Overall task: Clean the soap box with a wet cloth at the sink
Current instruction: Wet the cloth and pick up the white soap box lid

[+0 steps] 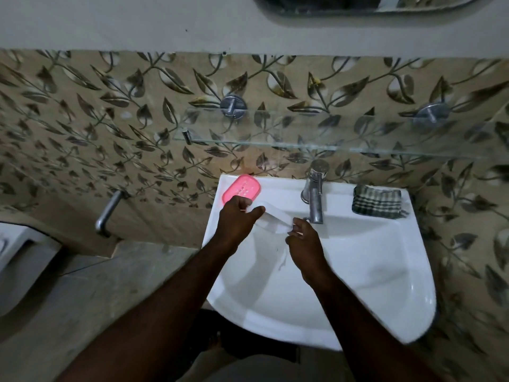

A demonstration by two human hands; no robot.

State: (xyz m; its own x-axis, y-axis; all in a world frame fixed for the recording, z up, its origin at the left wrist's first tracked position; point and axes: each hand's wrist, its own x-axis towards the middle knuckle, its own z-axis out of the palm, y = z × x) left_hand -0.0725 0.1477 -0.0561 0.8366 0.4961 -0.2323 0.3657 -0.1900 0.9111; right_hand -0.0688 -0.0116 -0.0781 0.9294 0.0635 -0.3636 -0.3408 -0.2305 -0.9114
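The white, translucent soap box shell (275,219) is held over the back of the sink basin, just left of the tap and tilted down toward the right. The left hand (236,219) grips its upper left end, with the thumb curled over the rim. The right hand (305,244) pinches its lower right end between thumb and fingertips. The shell looks blurred, so its inside cannot be made out.

Just behind the left hand, the pink perforated tray (241,188) lies flat on the back left corner of the white sink (413,285). The chrome tap (314,198) stands at the middle of the back ledge, with its spout close above the right hand. A folded green-and-white checked cloth (376,201) rests on the back right corner of the ledge, well apart from both hands.

Above the sink, a glass shelf (275,146) juts from the leaf-patterned tile wall (82,119) on two round metal mounts. The lower edge of a mirror (358,5) shows at the top.
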